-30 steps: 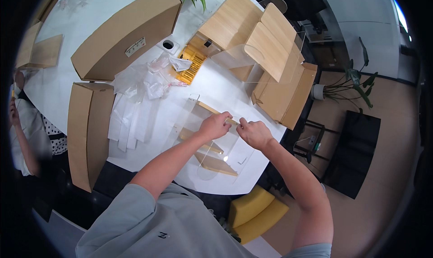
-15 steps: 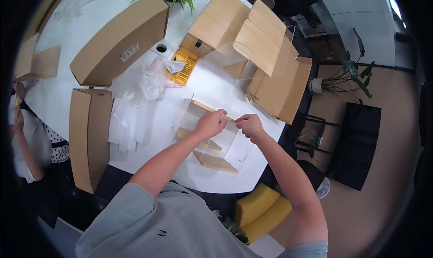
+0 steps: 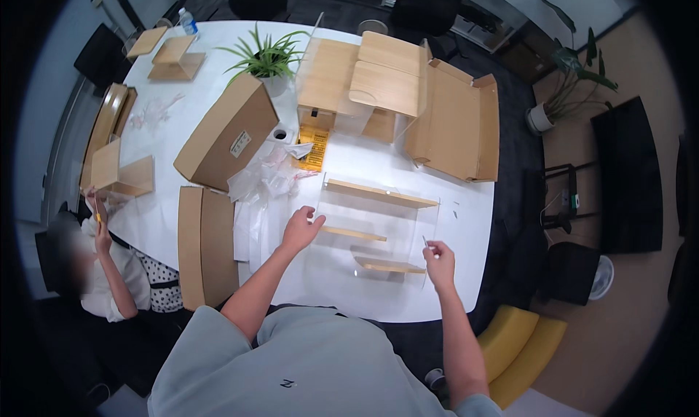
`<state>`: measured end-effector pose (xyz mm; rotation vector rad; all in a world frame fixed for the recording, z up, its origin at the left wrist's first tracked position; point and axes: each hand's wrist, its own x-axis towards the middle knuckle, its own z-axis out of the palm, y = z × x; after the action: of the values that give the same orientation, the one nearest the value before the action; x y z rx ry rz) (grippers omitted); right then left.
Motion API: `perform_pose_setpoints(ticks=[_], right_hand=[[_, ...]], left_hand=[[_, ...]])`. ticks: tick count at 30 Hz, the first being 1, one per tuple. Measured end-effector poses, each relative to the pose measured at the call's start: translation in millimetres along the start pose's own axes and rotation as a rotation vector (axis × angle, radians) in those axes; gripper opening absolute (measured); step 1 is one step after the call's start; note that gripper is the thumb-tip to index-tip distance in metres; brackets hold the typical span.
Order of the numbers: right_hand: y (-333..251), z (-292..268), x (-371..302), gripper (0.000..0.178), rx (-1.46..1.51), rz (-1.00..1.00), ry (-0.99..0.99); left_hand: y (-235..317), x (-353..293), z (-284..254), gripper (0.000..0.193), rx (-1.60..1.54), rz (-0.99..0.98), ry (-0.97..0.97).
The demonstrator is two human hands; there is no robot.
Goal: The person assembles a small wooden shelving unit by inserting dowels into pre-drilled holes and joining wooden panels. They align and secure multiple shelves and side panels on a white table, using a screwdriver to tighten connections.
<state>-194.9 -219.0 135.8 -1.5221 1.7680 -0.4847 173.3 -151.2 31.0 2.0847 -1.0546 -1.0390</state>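
On the white table [image 3: 306, 300] in front of me lies a shelf unit of clear panels and pale wooden boards. A long top board [image 3: 382, 193] runs across it, with a shorter middle board [image 3: 354, 233] and a lower board [image 3: 393, 268] nearer me. My left hand [image 3: 300, 230] hovers over the left side of the unit, fingers apart, holding nothing. At the unit's right side, my right hand [image 3: 440, 262] pinches a small thin metallic piece [image 3: 425, 240], which may be a screw or key; its kind is too small to tell.
A yellow tool case [image 3: 313, 149] sits beyond the unit, beside crumpled plastic wrapping [image 3: 258, 171]. Cardboard boxes [image 3: 208, 249] stand on the left; an opened carton [image 3: 459, 118] and an assembled wooden unit [image 3: 328, 75] are behind. Leftward, a co-worker [image 3: 124, 286] holds a yellow-handled tool.
My hands have left the top board and moved apart, left hand to the left, right hand to the right and nearer me. The view has shifted, showing more of the table's far side.
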Motion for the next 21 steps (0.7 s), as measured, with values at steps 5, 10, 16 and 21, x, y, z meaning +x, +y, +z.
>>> perform_pose_setpoints(ticks=[5,10,16,21], right_hand=[[81,-1,-84,0.023,0.448,0.41,0.102],[125,0,-128,0.021,0.564,0.515,0.158],[136,4,-123,0.016,0.604,0.377,0.171],[106,8,-99,0.013,0.56,0.207,0.094]], left_hand=[[-11,35,19,0.059,0.124,-0.117,-0.135],[-9,61,25,0.037,0.205,-0.176,-0.197],[4,60,25,0.029,0.228,-0.228,-0.23],[53,34,-9,0.027,0.446,-0.129,-0.261]])
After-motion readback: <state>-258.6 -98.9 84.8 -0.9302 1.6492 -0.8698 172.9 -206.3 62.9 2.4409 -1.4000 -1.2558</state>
